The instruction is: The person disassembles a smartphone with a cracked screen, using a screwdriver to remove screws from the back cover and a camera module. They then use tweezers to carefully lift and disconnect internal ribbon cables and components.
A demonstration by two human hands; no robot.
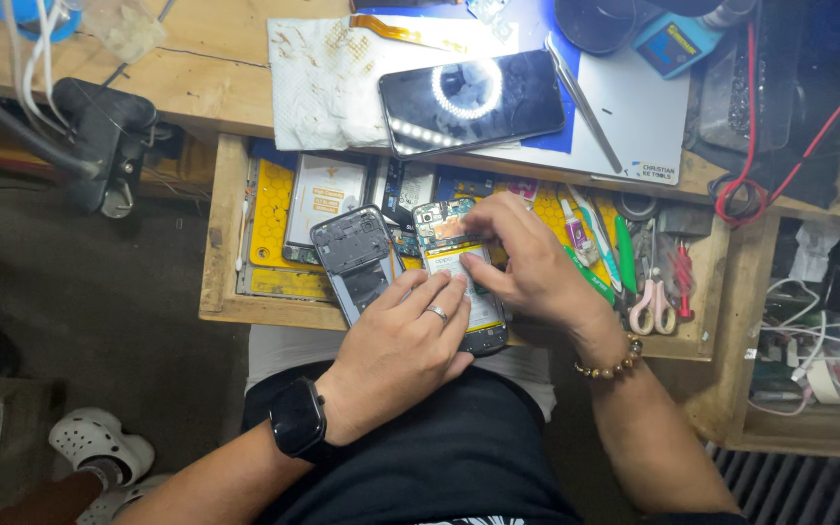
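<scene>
1. Wooden workbench (196,83) runs across the top, with an open wooden drawer (221,243) pulled out below it, over the person's lap.
2. On the bench: stained white cloth (328,78), and on it a dark phone (472,102) lying screen up, reflecting a ring light.
3. Left hand (401,345), ring on one finger, black watch on the wrist: fingers flat and loosely spread, pressing on the opened phone (459,267). No grip.
4. Right hand (527,262), bead bracelet on the wrist: fingers curled, tips pinched on the phone's upper board area. Can't tell if anything is between them.
5. Opened phone rests on the drawer's front edge, back off, battery showing.
6. Grey back cover (357,258) lies just left, touching it.
7. Pink-handled scissors (648,297) at the drawer's right.
</scene>
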